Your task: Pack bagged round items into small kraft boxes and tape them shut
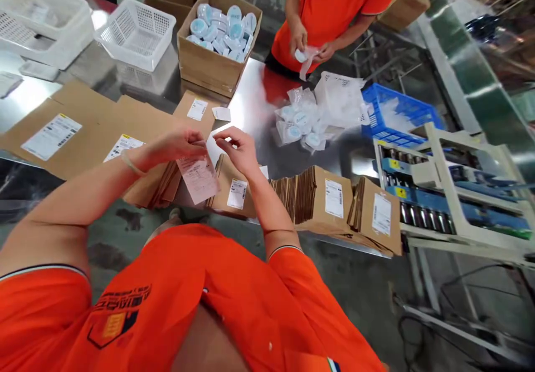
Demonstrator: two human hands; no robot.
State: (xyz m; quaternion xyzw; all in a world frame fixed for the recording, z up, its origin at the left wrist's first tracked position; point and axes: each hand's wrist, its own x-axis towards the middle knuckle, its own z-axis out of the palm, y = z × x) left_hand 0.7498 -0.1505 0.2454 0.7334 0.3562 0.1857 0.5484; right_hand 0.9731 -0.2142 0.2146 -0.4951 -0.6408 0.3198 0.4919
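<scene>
- The left hand [173,146], at centre left, is pinched shut on the top edge of a printed paper label sheet [199,178], which hangs below it at a tilt, just above the cardboard.
- The right hand [239,150] is just beside the sheet, with its fingers curled and nearly closed. Whether they have hold of anything cannot be told.
- Beneath both hands lies a stack of flattened cardboard boxes [225,191] with a white shipping label [237,193] on top.
- A small white label [221,114] lies just above the hands on the steel table [251,96].
- More flattened boxes [326,202] are stacked at lower right, and others [83,132] spread across the left.
- An open cardboard box [204,62] at top centre is full of round blue-and-white containers [221,29].
- Bagged round items [298,121] lie at centre right, beside a blue plastic crate [401,115].
- Two white plastic baskets [136,33] sit at upper left.
- At the top, a co-worker in an orange shirt [330,20] holds a small bagged item [303,57] in both hands.
</scene>
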